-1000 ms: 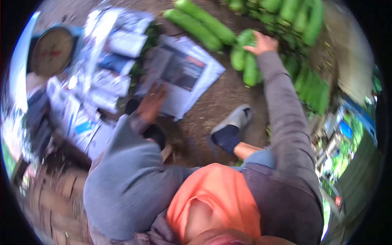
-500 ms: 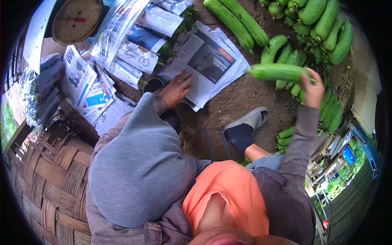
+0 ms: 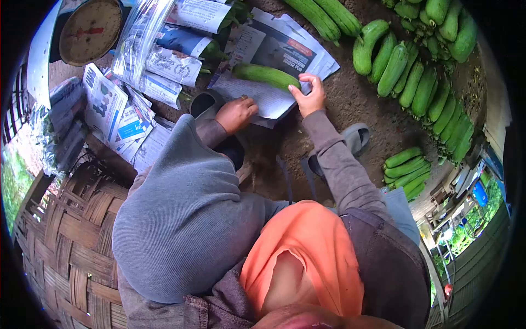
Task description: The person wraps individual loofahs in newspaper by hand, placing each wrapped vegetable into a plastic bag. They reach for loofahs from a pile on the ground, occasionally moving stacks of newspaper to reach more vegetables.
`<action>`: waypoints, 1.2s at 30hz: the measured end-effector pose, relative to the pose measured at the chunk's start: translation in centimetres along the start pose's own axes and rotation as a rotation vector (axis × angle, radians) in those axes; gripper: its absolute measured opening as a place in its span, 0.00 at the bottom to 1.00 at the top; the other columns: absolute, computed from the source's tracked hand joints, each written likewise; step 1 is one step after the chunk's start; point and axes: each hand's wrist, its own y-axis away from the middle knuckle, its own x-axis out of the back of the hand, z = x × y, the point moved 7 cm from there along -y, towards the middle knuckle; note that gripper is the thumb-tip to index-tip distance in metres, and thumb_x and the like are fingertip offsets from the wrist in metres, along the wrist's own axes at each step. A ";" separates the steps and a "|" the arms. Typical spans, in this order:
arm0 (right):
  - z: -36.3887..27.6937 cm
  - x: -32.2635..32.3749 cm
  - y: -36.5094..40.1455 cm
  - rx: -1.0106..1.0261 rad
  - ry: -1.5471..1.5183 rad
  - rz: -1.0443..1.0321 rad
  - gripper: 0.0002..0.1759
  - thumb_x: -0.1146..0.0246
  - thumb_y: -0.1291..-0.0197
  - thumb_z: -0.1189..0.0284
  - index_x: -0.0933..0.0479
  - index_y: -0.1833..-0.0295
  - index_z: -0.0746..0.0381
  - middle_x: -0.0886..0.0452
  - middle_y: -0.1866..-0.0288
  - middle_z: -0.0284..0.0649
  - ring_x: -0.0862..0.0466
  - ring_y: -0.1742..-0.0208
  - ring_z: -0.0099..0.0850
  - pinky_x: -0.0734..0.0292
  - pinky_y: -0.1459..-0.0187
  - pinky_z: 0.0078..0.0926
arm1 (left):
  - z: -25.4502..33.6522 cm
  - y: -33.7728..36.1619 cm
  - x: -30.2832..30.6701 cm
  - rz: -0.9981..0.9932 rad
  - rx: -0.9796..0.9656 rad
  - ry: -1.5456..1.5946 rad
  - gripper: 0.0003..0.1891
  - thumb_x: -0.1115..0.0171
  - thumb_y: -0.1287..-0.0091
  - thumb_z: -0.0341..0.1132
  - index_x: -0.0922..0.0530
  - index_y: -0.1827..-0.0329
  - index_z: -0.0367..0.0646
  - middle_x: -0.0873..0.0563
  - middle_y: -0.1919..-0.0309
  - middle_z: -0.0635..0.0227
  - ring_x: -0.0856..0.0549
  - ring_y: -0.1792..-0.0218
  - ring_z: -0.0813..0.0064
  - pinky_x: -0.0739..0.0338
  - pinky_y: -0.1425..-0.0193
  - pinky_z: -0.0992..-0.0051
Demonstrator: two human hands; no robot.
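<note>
A long green gourd (image 3: 266, 75) lies across a stack of newspaper sheets (image 3: 282, 46) on the ground in front of me. My right hand (image 3: 311, 97) has its thumb and fingers on the gourd's right end. At the lower left edge of the paper is my left hand (image 3: 236, 114), its fingers curled in on the sheet's edge; the fingertips are partly hidden. Left of the stack, several gourds rolled in newspaper (image 3: 174, 66) lie beside clear plastic wrapping (image 3: 143, 41).
Rows of green gourds (image 3: 419, 88) cover the dirt at the right, with a smaller pile (image 3: 406, 171) nearer me. Two longer gourds (image 3: 320, 19) lie beyond the paper. Loose newspapers (image 3: 118, 112), a round dial scale (image 3: 90, 32) and woven bamboo (image 3: 71, 241) are at the left.
My right hand has brought the gourd leftward from above the dirt down onto the newspaper. My left hand has gone from spread flat on the paper to curled at its edge.
</note>
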 end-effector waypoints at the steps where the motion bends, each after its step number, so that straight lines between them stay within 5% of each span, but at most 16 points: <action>1: -3.2 0.8 -0.8 0.191 0.240 -0.032 0.24 0.21 0.61 0.71 0.25 0.57 0.59 0.20 0.54 0.39 0.21 0.49 0.38 0.28 0.45 0.37 | 0.2 -0.4 0.2 0.014 0.006 0.033 0.05 0.40 0.45 0.29 0.23 0.66 0.42 0.20 0.64 0.64 0.19 0.59 0.61 0.21 0.55 0.65; 6: -9.4 -1.7 2.7 0.509 0.364 -0.578 0.16 0.26 0.54 0.63 0.20 0.61 0.55 0.21 0.57 0.34 0.23 0.49 0.34 0.28 0.47 0.36 | 1.6 -1.6 1.7 0.130 -0.068 0.171 0.06 0.37 0.47 0.26 0.21 0.65 0.42 0.19 0.68 0.64 0.18 0.61 0.60 0.21 0.55 0.65; 10: -4.6 -1.5 3.8 0.471 0.501 -0.541 0.04 0.31 0.47 0.69 0.18 0.66 0.57 0.20 0.63 0.32 0.18 0.60 0.33 0.21 0.61 0.31 | 1.5 -1.9 2.2 0.137 -0.031 0.218 0.07 0.34 0.47 0.28 0.20 0.64 0.44 0.19 0.66 0.65 0.18 0.60 0.60 0.21 0.55 0.65; 13: -3.0 -0.4 3.6 0.329 0.374 -0.552 0.05 0.31 0.48 0.71 0.19 0.66 0.59 0.20 0.64 0.35 0.18 0.63 0.36 0.20 0.62 0.35 | 1.8 -1.4 3.9 0.187 -0.023 0.159 0.09 0.33 0.46 0.29 0.19 0.61 0.45 0.17 0.65 0.66 0.18 0.60 0.60 0.21 0.54 0.65; 17: -1.3 0.4 3.1 0.132 0.468 -0.663 0.09 0.29 0.51 0.71 0.23 0.72 0.60 0.22 0.67 0.37 0.18 0.63 0.38 0.22 0.62 0.38 | 0.9 -0.1 4.7 0.183 0.007 0.080 0.12 0.32 0.45 0.31 0.17 0.57 0.46 0.16 0.62 0.68 0.17 0.57 0.62 0.20 0.52 0.66; 26: -3.3 0.6 2.1 0.248 0.357 -0.714 0.10 0.30 0.49 0.64 0.21 0.70 0.58 0.21 0.67 0.37 0.19 0.61 0.38 0.23 0.59 0.37 | 0.0 0.1 6.0 0.177 0.022 0.097 0.09 0.32 0.45 0.31 0.17 0.61 0.46 0.17 0.64 0.67 0.18 0.59 0.63 0.22 0.55 0.65; 36: -3.2 -0.8 3.3 0.081 0.357 -0.808 0.10 0.30 0.49 0.64 0.20 0.70 0.58 0.21 0.66 0.38 0.18 0.60 0.39 0.24 0.56 0.37 | 1.5 -1.2 5.4 0.084 -0.005 0.098 0.08 0.33 0.46 0.32 0.20 0.64 0.44 0.19 0.66 0.66 0.20 0.60 0.60 0.23 0.56 0.63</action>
